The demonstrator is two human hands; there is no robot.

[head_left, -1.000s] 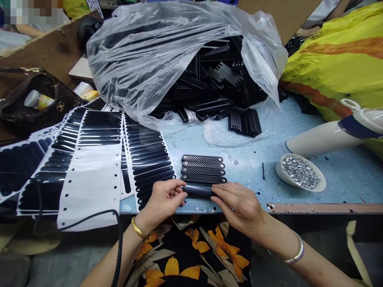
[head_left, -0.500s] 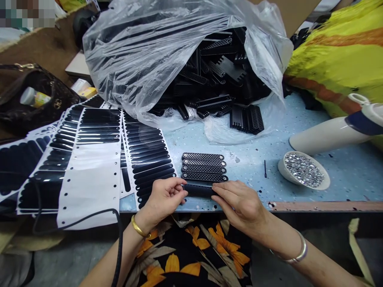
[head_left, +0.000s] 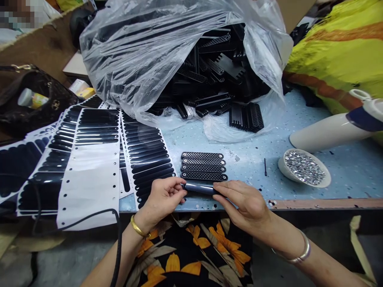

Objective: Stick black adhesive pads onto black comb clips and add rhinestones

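A glossy black strip with rounded ends (head_left: pixel 199 187) is held level between my two hands, just above the table's front edge. My left hand (head_left: pixel 166 193) pinches its left end between thumb and fingertips. The right end is gripped by my right hand (head_left: pixel 243 199), thumb below and fingers above. Right behind it lie several black pieces with a diamond mesh pattern (head_left: pixel 204 168), stacked in a neat row with a small silver dot at each end. To the left of my left hand is a sheet of black strip stickers (head_left: pixel 149 155).
A clear plastic bag (head_left: pixel 131 59) spilling black parts (head_left: pixel 230 69) fills the back. At right stand a bowl of small silver pieces (head_left: pixel 305 169) and a white bottle (head_left: pixel 323 131) lying tilted. A thin black pin (head_left: pixel 265 167) lies nearby. A black cord (head_left: pixel 118 239) hangs at left.
The black piece has been turned between my hands, so a shiny face now catches the light. My right hand has shifted slightly right; my left hand stays nearly in place.
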